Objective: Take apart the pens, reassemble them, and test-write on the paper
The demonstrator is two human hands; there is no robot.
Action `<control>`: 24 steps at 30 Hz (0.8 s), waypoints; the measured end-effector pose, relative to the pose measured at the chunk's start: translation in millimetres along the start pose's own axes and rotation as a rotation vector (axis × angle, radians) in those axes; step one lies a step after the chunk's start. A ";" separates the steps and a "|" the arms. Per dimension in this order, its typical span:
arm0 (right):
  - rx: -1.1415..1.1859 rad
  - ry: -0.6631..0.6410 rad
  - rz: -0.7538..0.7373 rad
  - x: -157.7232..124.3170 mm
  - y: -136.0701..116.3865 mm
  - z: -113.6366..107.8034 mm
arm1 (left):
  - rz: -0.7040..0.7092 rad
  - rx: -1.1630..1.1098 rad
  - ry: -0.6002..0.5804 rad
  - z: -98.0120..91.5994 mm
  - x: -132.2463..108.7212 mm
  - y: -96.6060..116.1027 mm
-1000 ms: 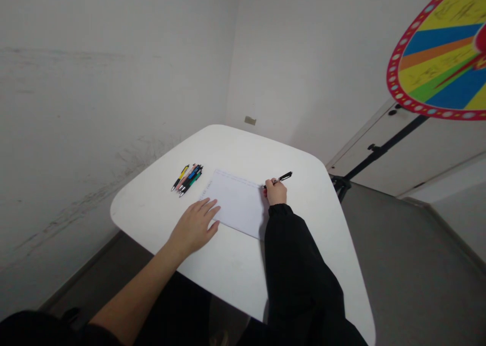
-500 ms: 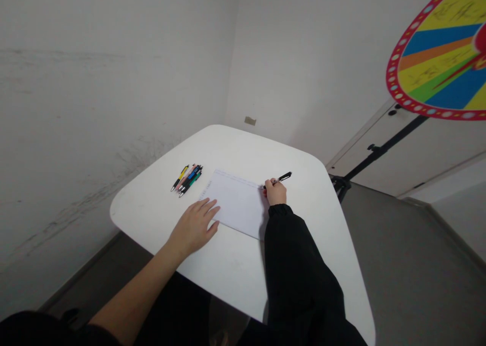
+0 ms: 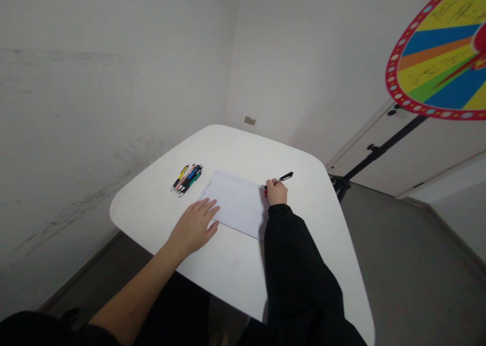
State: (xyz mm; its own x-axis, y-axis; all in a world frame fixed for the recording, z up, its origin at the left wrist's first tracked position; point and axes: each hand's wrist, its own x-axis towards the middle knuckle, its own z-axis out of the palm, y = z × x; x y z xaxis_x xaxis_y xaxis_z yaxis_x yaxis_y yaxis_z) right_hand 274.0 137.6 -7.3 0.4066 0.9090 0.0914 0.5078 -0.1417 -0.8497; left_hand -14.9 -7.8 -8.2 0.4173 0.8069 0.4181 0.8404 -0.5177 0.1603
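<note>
A white sheet of paper [image 3: 238,204] lies on the white table, with faint lines of handwriting along its far edge and a short column of marks on its left side. My right hand [image 3: 276,191] grips a black pen [image 3: 286,176], its tip at the right end of the writing near the sheet's right edge. The black sleeve hides part of that edge. My left hand [image 3: 195,224] lies flat, fingers spread, with the fingertips on the paper's lower left corner. Just beyond it is a bunch of several pens [image 3: 192,179] in yellow, pink, blue, black and green.
The white table [image 3: 299,280] has rounded corners and stands near a corner of scuffed walls. At the right, a colourful prize wheel [image 3: 436,57] rises on a black stand [image 3: 383,148]. A small tan patch [image 3: 249,120] is on the wall behind the table.
My right hand and the black pen have shifted very slightly to the right along the writing. My left hand stays in place on the paper.
</note>
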 end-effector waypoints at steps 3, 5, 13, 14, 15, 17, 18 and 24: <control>-0.007 0.001 0.008 -0.1 -1.0 -0.4 | -0.002 -0.001 -0.003 -0.2 0.1 0.2; -0.016 -0.004 0.003 0.2 -1.1 -0.5 | -0.007 0.000 -0.005 -0.4 0.2 0.5; -0.055 -0.009 -0.030 0.3 -1.8 -1.8 | -0.007 0.028 -0.016 -3.0 0.7 2.1; -0.056 -0.009 -0.028 0.2 -1.9 -1.8 | -0.006 0.030 -0.017 -3.1 0.7 2.1; -0.057 -0.010 -0.024 0.2 -2.0 -1.8 | -0.005 0.032 -0.017 -3.0 0.6 2.0; -0.058 -0.015 -0.020 0.4 -1.8 -1.6 | -0.003 0.035 -0.016 -2.3 0.4 1.6; -0.059 -0.018 -0.021 0.7 -1.5 -1.4 | -0.002 0.036 -0.017 -1.9 0.2 1.3; -0.081 -0.022 -0.044 3.9 2.4 0.2 | -0.008 0.031 -0.018 0.4 0.0 -0.2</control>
State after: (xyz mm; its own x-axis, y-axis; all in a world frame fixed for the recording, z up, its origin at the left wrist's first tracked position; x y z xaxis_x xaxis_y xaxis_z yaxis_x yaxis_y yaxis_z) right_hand 276.7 140.9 -9.0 0.3661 0.9234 0.1154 0.5847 -0.1317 -0.8005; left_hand -15.0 -7.5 -8.6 0.4166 0.8161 0.4005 0.8537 -0.5026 0.1361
